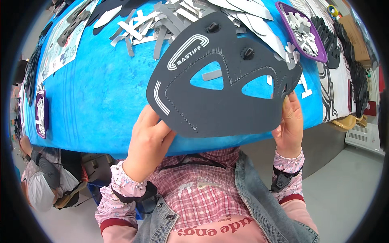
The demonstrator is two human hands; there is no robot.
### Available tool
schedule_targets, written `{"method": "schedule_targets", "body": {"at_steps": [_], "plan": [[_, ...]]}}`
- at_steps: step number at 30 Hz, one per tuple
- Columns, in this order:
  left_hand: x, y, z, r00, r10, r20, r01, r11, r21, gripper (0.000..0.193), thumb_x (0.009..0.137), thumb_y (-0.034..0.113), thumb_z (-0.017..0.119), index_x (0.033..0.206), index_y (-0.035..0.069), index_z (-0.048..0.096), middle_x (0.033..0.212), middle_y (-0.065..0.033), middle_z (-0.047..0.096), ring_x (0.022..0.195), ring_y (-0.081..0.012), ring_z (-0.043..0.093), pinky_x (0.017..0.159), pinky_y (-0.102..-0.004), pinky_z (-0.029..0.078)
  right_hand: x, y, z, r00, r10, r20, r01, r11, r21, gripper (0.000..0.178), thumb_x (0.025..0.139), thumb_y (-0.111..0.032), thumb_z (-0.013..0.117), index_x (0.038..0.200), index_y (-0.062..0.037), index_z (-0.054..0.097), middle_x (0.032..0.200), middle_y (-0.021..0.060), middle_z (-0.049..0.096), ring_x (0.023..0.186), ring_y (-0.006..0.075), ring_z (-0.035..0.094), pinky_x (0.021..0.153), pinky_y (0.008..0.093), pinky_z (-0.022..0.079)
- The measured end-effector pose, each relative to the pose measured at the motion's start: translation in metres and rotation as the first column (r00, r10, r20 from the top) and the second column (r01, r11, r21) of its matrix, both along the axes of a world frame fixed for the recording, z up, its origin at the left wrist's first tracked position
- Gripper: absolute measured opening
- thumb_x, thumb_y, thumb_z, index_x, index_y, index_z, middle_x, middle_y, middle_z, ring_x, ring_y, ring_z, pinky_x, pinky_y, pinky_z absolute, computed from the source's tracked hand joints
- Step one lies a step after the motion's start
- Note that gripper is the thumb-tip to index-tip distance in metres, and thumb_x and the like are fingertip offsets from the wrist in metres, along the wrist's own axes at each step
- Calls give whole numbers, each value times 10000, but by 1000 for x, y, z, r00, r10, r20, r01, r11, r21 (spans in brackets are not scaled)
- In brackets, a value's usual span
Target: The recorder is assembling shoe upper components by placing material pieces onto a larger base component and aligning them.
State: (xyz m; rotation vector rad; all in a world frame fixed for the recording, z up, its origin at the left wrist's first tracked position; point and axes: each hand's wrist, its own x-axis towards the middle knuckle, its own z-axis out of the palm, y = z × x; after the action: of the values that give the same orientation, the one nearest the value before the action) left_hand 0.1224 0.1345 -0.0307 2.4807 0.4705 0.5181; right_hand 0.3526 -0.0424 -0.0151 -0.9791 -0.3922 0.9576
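Note:
A dark grey, flexible shaped panel (pixel 227 111) is held up in front of me, above the blue-covered table. It has two rounded triangular cut-outs, dotted stitch lines, white printed stripes and lettering, and two small black raised fittings. My left hand (pixel 148 141) grips its lower left edge, the fingers partly hidden behind it. At its right edge my right hand (pixel 289 125) pinches it, thumb in front. The panel's right end curls up above that thumb. Through one cut-out a grey strip (pixel 212 75) shows on the table.
A heap of grey and white strips (pixel 142 26) lies behind the panel, beside white curved pieces (pixel 259 28). A purple tray (pixel 323 56) of white scraps stands at the far right, a smaller purple tray (pixel 45 121) at the left. Another person (pixel 48 178) sits at the left.

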Motion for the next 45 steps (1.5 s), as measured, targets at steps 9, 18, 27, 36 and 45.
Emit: {"method": "schedule_targets", "body": {"at_steps": [9,18,27,36,45], "plan": [[-48,-3,16,894,343,287,288,49,-956,580,877,-82,491,1433,-58,325,1304,-175,535,1241,-245,507,1030,-381,411,-21,-2,11,944,180,277,-53,910,-412,239,893,-3,648,1104,45,548,862,104,678,617,126,655,502,232,529],[-46,-25,5,944,326,47,-250,800,-545,465,884,-74,586,1318,-9,433,1046,-113,594,822,-132,618,681,-248,562,-13,-1,16,876,276,395,-19,839,-543,198,893,-58,668,1048,25,578,775,63,654,582,79,616,484,203,488],[-36,-23,1,943,314,108,-273,919,-285,272,774,-74,716,1021,31,672,870,-51,598,532,-47,411,483,-208,326,-1,0,15,815,353,459,-27,816,-578,190,894,-81,676,1032,18,590,731,28,630,537,46,570,457,184,433],[-33,-20,5,913,408,-19,-382,836,-393,307,759,-38,752,1052,29,690,803,-40,597,513,-34,412,473,-190,318,5,6,12,874,306,378,-37,816,-577,166,864,-97,723,877,-5,586,674,14,612,487,35,554,392,176,400],[-30,-18,6,884,464,-52,-436,781,-447,296,763,-30,752,1047,29,698,798,-35,585,516,-21,419,480,-172,330,3,9,12,849,325,417,1,788,-616,230,848,-102,743,768,-16,545,602,6,589,448,32,533,367,171,372]]}}
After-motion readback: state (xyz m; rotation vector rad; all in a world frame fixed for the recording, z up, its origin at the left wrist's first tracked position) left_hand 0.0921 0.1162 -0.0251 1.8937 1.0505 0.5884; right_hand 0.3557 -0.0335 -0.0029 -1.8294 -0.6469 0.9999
